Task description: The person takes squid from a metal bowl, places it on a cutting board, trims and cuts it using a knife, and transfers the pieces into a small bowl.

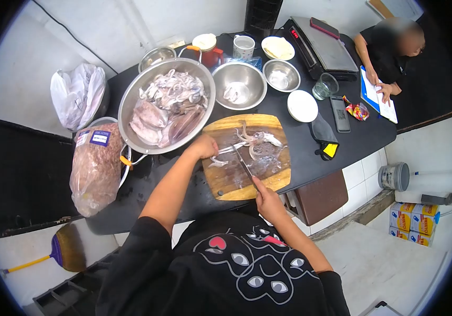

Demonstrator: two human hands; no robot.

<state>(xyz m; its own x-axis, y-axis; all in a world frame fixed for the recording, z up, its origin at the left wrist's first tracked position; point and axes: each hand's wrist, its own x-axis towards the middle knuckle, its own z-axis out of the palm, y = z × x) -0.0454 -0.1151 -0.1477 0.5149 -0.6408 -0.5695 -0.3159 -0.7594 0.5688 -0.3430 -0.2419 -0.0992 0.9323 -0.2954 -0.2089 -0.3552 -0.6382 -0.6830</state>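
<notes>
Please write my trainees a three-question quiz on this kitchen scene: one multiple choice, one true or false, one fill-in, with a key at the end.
1. What does the right hand hold?
(a) a spoon
(b) a knife
(c) a pen

2. True or false: the large basin with orange handles holds squid.

3. Fill in the blanks: the left hand is at the edge of a wooden ____ ____.

Key: 1: b. 2: true. 3: cutting board.

Wall (89,31): brightly, evenly lit
Tabletop (357,145): dark, softly shiny
Steel bowl (249,86): bright glints inside
Seated person's head (397,32): blurred
Edges: bowed, black at corners
</notes>
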